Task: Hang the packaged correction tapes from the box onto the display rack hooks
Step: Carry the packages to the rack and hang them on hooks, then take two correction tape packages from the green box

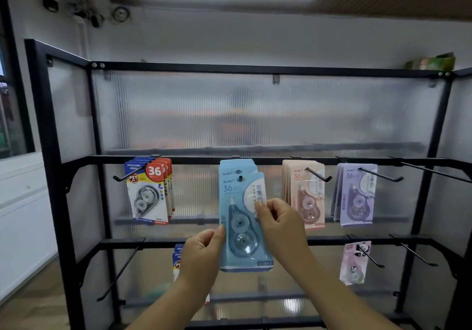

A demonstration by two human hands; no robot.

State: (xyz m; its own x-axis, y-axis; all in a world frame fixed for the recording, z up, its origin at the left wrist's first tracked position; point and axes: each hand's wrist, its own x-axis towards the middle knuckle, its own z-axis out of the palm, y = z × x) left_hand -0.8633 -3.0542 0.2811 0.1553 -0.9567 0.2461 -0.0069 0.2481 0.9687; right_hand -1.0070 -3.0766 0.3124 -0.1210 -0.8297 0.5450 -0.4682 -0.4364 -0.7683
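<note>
Left hand [201, 248] and right hand [279, 221], each grip pinching a side edge, steady a blue correction tape pack [242, 227] at the middle hook [240, 177], where a misaligned hang hole could let it drop.

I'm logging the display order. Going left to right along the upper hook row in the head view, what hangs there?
White packs marked 36 → blue packs, front one pinched by left hand and right hand → pink packs → purple packs → bare hook.
</note>
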